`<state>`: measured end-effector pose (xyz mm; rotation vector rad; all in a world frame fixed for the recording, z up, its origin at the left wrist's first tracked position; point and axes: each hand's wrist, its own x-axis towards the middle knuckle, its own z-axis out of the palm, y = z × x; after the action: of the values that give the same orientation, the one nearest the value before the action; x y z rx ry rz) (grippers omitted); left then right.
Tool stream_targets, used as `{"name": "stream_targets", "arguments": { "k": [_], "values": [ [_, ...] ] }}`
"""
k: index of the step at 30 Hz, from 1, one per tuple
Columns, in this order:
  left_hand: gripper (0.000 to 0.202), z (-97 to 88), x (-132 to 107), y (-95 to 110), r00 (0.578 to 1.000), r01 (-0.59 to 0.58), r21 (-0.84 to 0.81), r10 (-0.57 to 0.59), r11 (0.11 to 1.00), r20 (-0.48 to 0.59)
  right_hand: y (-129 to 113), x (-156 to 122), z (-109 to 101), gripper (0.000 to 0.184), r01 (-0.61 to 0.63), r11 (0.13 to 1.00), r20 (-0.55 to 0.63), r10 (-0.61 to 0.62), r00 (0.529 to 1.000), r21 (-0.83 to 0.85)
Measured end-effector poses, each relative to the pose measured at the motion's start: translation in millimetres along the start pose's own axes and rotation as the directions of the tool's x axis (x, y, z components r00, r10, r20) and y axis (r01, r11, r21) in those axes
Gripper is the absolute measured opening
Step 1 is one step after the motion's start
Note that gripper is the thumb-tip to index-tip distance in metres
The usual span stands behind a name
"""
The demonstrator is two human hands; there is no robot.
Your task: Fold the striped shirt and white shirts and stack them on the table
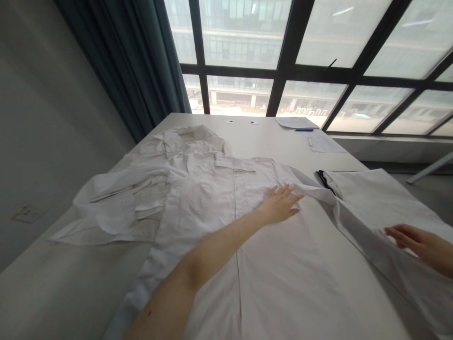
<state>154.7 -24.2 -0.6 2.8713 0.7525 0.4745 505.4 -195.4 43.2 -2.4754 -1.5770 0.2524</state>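
A white button-front coat (283, 264) is lying spread across a pale table (269, 141), its collar (191, 139) pointing toward the window (244, 33) and its other sleeve (116, 203) bunching up at the far left. The left hand (279, 205) is resting open on the chest, fingers spread, gripping nothing, apparently pressing the cloth flat. The right hand (419, 243) is curling its fingers loosely beside the right sleeve (361, 231); I cannot tell whether it is pinching cloth. A grey pouch (375, 198) with a black zip is lying just beside that sleeve, while papers (296, 123) and a blue pen (304, 130) are sitting well clear at the far end, seemingly out of the way.
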Motion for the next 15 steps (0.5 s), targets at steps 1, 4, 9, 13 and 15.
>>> {"name": "stream_targets", "arguments": {
  "k": [1,4,9,13,15],
  "values": [
    [0.053,2.3,3,2,1.0,-0.003,-0.005,0.003,1.0,0.01,-7,2,5,0.036,-0.012,0.999,0.046,0.01,0.999,0.051],
    [0.054,10.0,8,5,0.999,0.003,-0.027,-0.001,1.0,0.042,-26,6,20,0.034,0.027,0.999,-0.044,-0.026,0.999,0.033],
    [0.049,16.5,6,3,1.0,-0.007,-0.036,0.006,0.999,-0.015,-27,23,13,0.024,-0.003,0.983,-0.157,-0.026,0.987,-0.186],
    [0.046,15.3,5,3,0.998,0.025,-0.017,-0.026,1.0,-0.06,-1,55,-15,0.033,-0.187,0.966,-0.28,0.132,0.951,-0.179],
    [0.042,14.7,5,4,0.997,0.038,-0.01,-0.039,0.999,-0.067,14,72,-23,0.044,-0.209,0.955,-0.392,0.114,0.913,-0.208]
  ]
}}
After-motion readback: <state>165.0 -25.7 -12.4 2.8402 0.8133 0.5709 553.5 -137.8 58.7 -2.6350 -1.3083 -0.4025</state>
